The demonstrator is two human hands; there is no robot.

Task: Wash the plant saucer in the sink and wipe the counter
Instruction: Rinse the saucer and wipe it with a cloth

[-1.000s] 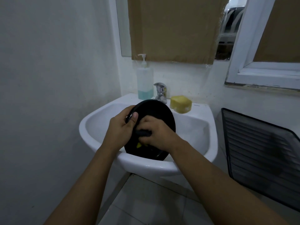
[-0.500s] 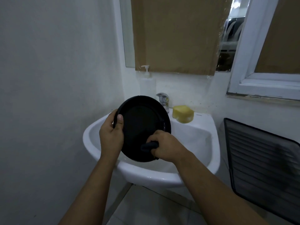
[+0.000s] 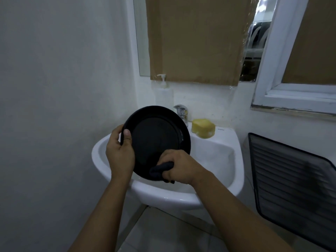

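Observation:
A round black plant saucer [image 3: 156,140] stands tilted on edge over the white sink [image 3: 214,160], its inner face turned toward me. My left hand [image 3: 120,153] grips its left rim, thumb hooked over the edge. My right hand [image 3: 180,168] holds a dark scrubbing cloth [image 3: 160,170] with a bit of yellow showing, pressed against the saucer's lower part. Much of the cloth is hidden in my fist.
A chrome tap [image 3: 181,112] stands at the back of the sink, a clear soap pump bottle [image 3: 163,93] to its left and a yellow sponge-like block [image 3: 202,128] to its right. A dark louvred grille [image 3: 294,184] leans at the right. Walls close in on the left.
The saucer has been lifted and tipped more upright. My right hand slid with the cloth from its middle down to the lower edge. The view has tilted down slightly.

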